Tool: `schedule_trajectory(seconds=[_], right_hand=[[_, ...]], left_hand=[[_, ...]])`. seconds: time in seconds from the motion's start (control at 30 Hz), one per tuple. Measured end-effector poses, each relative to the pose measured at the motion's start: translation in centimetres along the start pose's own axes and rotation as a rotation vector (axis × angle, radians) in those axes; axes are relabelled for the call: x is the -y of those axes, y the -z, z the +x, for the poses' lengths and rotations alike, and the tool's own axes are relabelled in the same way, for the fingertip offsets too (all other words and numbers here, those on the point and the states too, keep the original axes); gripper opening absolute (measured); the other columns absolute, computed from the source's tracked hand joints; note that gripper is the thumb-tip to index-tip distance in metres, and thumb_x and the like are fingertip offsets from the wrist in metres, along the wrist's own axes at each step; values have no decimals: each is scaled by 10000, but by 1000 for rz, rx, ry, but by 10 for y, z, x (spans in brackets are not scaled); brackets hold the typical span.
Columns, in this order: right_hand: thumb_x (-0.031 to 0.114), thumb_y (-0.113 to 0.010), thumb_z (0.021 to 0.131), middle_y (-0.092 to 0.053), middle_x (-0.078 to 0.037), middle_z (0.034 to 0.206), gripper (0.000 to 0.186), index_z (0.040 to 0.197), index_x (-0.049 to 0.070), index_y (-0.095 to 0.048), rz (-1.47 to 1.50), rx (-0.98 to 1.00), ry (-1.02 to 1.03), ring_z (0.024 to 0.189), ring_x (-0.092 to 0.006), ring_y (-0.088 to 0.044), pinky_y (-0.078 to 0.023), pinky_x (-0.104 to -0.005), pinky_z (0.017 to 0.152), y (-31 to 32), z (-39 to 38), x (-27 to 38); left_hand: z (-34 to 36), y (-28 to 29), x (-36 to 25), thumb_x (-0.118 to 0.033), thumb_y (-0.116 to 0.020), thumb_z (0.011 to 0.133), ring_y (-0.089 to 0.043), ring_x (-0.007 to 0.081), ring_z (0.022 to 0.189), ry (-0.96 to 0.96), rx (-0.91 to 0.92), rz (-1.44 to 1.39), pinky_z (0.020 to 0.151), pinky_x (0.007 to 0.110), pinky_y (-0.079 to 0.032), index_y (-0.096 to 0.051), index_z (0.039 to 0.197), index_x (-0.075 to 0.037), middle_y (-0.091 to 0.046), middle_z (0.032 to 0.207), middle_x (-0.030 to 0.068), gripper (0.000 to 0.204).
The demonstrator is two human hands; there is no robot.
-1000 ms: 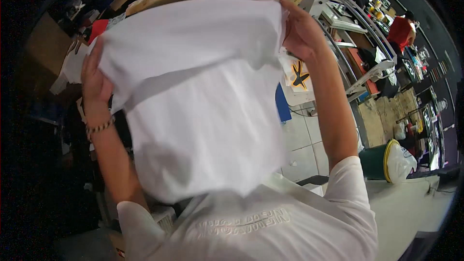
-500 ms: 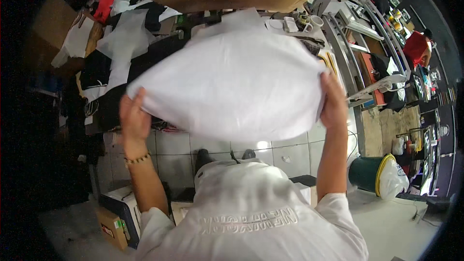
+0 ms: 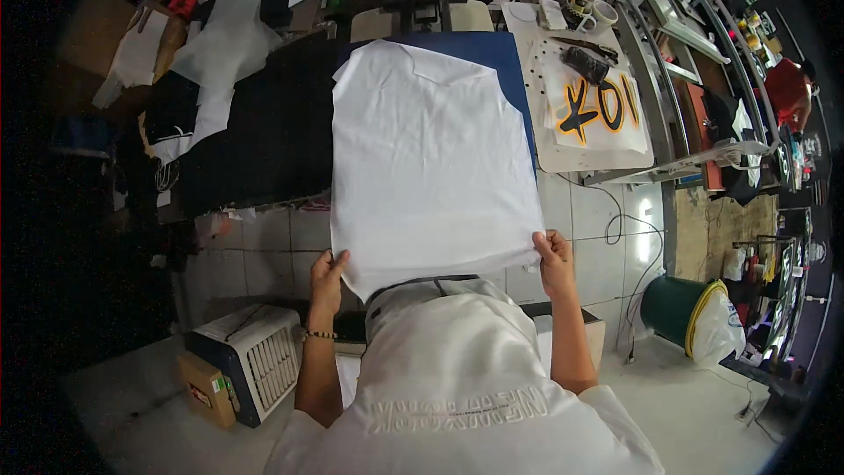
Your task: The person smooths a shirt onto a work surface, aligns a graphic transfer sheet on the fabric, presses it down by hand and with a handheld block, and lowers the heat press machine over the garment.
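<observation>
A white cloth panel (image 3: 431, 158), cut like the body of a shirt, lies nearly flat over a blue board (image 3: 501, 53), its neck end away from me. Light creases run across its upper part. The near edge hangs past the board toward my waist. My left hand (image 3: 326, 283) pinches its near left corner between thumb and fingers. At the near right corner my right hand (image 3: 556, 266) grips the cloth the same way. Most of the board is hidden under the fabric; blue shows at the top and along the right side.
Right of the board, a pale table (image 3: 598, 157) bears a sheet with black and orange lettering (image 3: 607, 110), scissors (image 3: 587, 48), tape rolls (image 3: 604, 12) and a dark bundle. A black surface (image 3: 281, 123) with white scraps lies left. A metal-framed machine (image 3: 659, 79) and green bin (image 3: 677, 308) stand right.
The white cloth, billowing in the air between my hands, has come down onto the blue board. Both hands have moved nearer to me and closer together, still holding its corners.
</observation>
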State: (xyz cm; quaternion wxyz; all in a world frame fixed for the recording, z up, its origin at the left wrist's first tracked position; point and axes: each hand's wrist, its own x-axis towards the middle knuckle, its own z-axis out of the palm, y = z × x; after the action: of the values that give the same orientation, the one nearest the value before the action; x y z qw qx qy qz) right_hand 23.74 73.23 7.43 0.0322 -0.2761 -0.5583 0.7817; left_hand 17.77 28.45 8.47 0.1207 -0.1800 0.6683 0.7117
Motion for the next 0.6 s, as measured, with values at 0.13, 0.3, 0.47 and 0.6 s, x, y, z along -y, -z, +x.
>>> schedule_trajectory(seconds=[0.13,0.3,0.47,0.6], right_hand=[[229,-763,961,-599,80,786,170,958,101,-653,-39,-11,-97,688,-20,-476,-355,-212,635,5,-12,-7],[253,-801,930,-591,99,777,200,967,99,-679,-51,-80,-57,693,-13,-455,-322,-216,626,8,-17,-13],[216,-806,918,-639,77,822,212,1029,71,-698,-24,-6,-81,740,-37,-518,-399,-232,700,12,-15,-11],[183,-789,925,-720,26,935,246,1109,41,-707,8,31,-114,839,-56,-602,-444,-244,789,14,-17,-9]], left_hand=[[-5,12,13,-258,-689,1023,-507,39,841,61,-9,15,772,236,-421,-679,1016,-63,-631,932,-57,195],[-5,12,2,-272,-749,981,-503,39,780,148,24,144,722,235,-410,-693,977,-66,-636,893,-64,214],[-4,21,1,-148,-813,914,-572,44,704,125,34,112,643,223,-432,-674,939,-79,-695,842,-21,158],[1,24,13,-66,-782,922,-595,59,702,101,32,44,649,233,-460,-650,968,-79,-709,845,-1,141]])
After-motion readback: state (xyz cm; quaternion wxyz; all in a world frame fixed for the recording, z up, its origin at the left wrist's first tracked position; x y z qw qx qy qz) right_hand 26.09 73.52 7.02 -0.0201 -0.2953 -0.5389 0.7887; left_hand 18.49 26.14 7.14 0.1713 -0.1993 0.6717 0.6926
